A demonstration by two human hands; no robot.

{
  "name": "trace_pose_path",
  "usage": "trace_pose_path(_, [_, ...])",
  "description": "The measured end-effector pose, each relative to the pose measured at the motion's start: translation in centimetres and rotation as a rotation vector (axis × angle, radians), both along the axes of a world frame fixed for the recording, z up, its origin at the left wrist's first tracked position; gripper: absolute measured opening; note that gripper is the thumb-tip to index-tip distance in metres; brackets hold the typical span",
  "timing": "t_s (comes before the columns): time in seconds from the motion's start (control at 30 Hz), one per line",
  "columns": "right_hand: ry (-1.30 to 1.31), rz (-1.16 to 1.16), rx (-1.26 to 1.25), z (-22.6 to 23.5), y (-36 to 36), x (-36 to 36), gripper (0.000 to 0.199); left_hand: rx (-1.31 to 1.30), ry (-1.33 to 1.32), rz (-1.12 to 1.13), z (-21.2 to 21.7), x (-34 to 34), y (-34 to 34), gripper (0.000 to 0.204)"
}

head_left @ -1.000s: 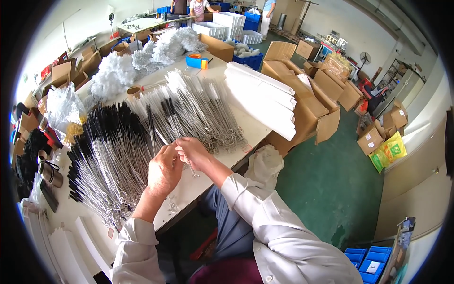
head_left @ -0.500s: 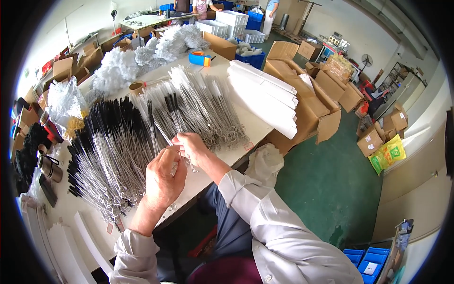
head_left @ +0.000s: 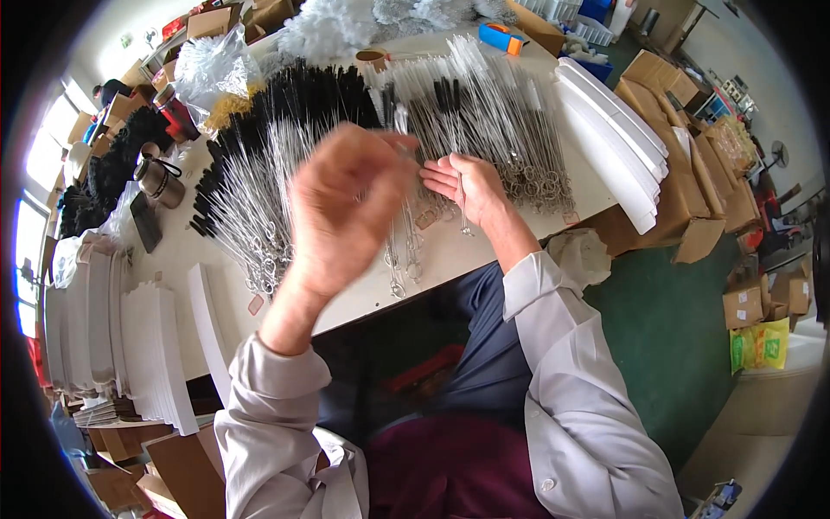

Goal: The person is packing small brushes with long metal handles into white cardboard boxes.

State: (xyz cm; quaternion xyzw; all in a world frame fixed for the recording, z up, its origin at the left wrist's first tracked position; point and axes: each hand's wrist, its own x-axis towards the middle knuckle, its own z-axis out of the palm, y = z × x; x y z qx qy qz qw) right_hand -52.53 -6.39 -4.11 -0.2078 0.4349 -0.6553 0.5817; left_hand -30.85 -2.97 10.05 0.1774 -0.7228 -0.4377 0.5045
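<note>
My right hand (head_left: 471,186) pinches the wire stem of a thin tube brush between thumb and fingers. Its ring end (head_left: 467,231) hangs below my palm. My left hand (head_left: 341,208) is raised over the table to the left, its fingers smeared by motion. Beneath and beyond it lies a thick pile of black-bristled wire brushes (head_left: 303,95), their ring handles toward me. A pile of white-bristled wire brushes (head_left: 510,104) spreads beyond my right hand. A few loose brushes (head_left: 395,259) lie between my hands, rings near the table edge.
White folded strips (head_left: 609,138) lie at the right, beside open cardboard boxes (head_left: 666,95). Further white strips (head_left: 156,346) stand at the left near a steel flask (head_left: 159,180). A blue-orange tape dispenser (head_left: 501,39) and fluffy white bristle bundles (head_left: 337,30) sit at the back.
My hands were together over the brushes and are now apart. The left has lifted and moves blurred; the right holds a brush further right. The view has turned left and down.
</note>
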Motion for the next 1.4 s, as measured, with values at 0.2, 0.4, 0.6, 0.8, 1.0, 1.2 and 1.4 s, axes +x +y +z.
trace_pose_path(0.2, [0.057, -0.017, 0.013, 0.8, 0.5, 0.2, 0.028, 0.041, 0.179, 0.027, 3.8, 2.5, -3.2, 0.011])
trace_pose_path(0.4, [0.05, -0.015, 0.019, 0.4, 0.3, 0.4, 0.028, 0.037, 0.324, -0.048, 6.0, 3.3, -4.9, 0.008])
trace_pose_path(0.6, [0.077, 0.002, 0.011, 0.7, 0.5, 0.1, 0.027, -0.019, 0.314, -0.214, 8.3, 7.0, -6.1, 0.019])
trace_pose_path(0.8, [0.249, 0.006, -0.069, 1.9, 2.2, 0.0, 0.031, 0.048, 0.301, -0.282, 8.3, 9.2, -4.3, 0.023])
trace_pose_path(1.0, [0.487, 0.327, -0.359, 5.4, 6.1, 2.3, 0.034, 0.358, 0.168, -0.25, 7.3, 8.9, -1.0, 0.012])
trace_pose_path(1.2, [0.143, 0.737, -0.291, 8.4, 11.3, 6.4, 0.035, 0.576, 0.125, -0.223, 4.3, 7.3, -1.0, 0.007])
trace_pose_path(1.4, [0.134, 0.745, -0.174, 6.2, 13.8, 6.6, 0.038, 0.522, -0.025, -0.081, 2.4, 7.9, -1.3, 0.01])
